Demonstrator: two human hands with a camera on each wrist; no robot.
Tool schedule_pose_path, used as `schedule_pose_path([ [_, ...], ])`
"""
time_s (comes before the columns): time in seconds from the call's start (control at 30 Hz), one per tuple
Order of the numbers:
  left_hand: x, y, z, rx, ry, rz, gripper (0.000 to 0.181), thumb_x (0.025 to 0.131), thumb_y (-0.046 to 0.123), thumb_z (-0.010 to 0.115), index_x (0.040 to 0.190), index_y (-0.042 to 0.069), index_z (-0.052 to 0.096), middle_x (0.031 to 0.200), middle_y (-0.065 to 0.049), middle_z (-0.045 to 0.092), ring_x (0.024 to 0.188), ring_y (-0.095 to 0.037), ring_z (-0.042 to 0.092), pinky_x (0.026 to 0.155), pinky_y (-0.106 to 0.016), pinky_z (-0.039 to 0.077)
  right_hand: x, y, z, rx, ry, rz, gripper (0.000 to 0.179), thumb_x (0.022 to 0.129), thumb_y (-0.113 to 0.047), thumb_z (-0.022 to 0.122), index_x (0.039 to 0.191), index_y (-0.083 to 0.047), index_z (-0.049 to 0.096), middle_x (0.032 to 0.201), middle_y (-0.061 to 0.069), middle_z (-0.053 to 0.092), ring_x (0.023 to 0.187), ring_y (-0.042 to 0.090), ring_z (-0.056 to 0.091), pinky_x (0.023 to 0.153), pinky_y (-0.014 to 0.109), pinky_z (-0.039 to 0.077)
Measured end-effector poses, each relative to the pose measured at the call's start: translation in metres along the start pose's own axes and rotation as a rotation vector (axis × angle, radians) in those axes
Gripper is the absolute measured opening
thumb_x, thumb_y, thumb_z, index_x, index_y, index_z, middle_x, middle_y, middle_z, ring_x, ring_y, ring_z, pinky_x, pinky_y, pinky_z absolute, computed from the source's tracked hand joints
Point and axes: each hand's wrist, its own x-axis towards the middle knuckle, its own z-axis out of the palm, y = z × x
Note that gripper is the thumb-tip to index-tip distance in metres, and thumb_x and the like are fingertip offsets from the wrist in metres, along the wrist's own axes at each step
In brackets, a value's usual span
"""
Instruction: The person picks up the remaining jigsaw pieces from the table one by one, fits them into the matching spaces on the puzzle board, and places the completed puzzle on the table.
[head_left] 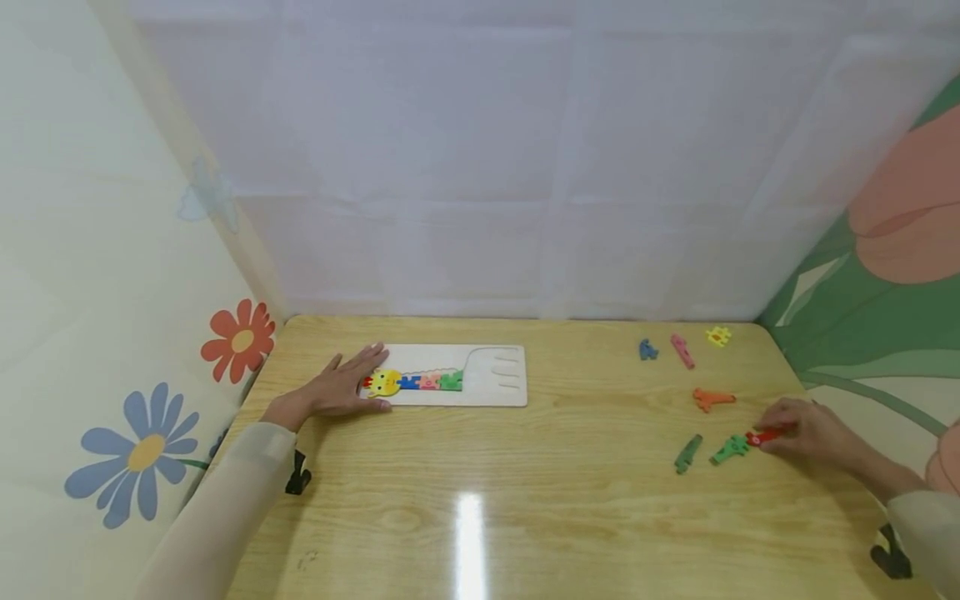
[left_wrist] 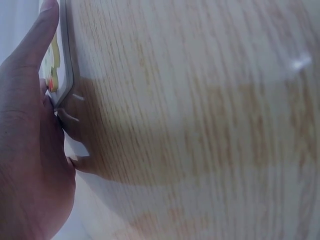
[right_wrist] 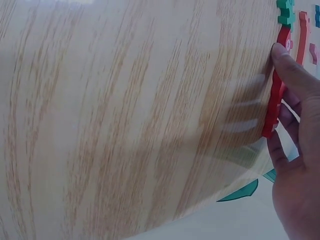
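At the left of the table, a white puzzle board (head_left: 427, 354) lies with its left end under my left hand (head_left: 345, 385), whose fingers and thumb spread along its edges. Set in it are a yellow giraffe head (head_left: 385, 383) and blue, pink and green pieces (head_left: 452, 381) in a row; the recess to their right shows bare board with leg-shaped slots. On the far right, my right hand (head_left: 813, 433) pinches a red puzzle piece (right_wrist: 276, 95) between thumb and fingers, low over the wood. The red piece's end meets a green piece (head_left: 730, 449) on the table.
Around the right hand lie an orange piece (head_left: 712, 399) and a dark green piece (head_left: 687, 454). Farther back are a blue piece (head_left: 648, 349), a pink piece (head_left: 682, 351) and a yellow piece (head_left: 718, 336). A white cloth (head_left: 480, 167) hangs behind the wooden table (head_left: 570, 517), with flowered cloths at both sides.
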Motion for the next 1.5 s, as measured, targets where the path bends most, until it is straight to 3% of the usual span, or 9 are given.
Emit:
schedule_pose_path([
  [0.53, 0.0, -0.001, 0.002, -0.008, 0.007, 0.0, 0.104, 0.096, 0.062, 0.067, 0.17, 0.007, 0.018, 0.177, -0.019, 0.01, 0.163, -0.042, 0.01, 0.123, -0.075, -0.003, -0.002, 0.0, 0.003, 0.015, 0.007, 0.044, 0.038, 0.048, 0.003, 0.099, 0.076, -0.015, 0.079, 0.082, -0.009, 0.067, 0.078, -0.006, 0.059, 0.068, 0.006, 0.043],
  [0.97, 0.001, -0.003, 0.005, 0.0, 0.014, -0.002, 0.105, 0.096, 0.063, 0.067, 0.17, 0.008, 0.018, 0.177, -0.018, 0.01, 0.163, -0.041, 0.009, 0.123, -0.074, -0.004, 0.0, 0.0, 0.001, 0.077, -0.002, 0.038, 0.035, 0.056, 0.007, 0.096, 0.079, -0.013, 0.08, 0.082, -0.009, 0.07, 0.077, -0.005, 0.062, 0.07, 0.005, 0.044],
  [1.5, 0.002, -0.005, 0.005, 0.004, 0.012, -0.006, 0.105, 0.096, 0.064, 0.066, 0.17, 0.009, 0.017, 0.178, -0.018, 0.009, 0.163, -0.041, 0.009, 0.123, -0.074, -0.005, 0.003, -0.012, -0.002, 0.071, -0.06, 0.192, 0.028, 0.066, 0.009, 0.093, 0.08, -0.011, 0.08, 0.08, -0.004, 0.073, 0.076, -0.008, 0.064, 0.065, 0.007, 0.048],
])
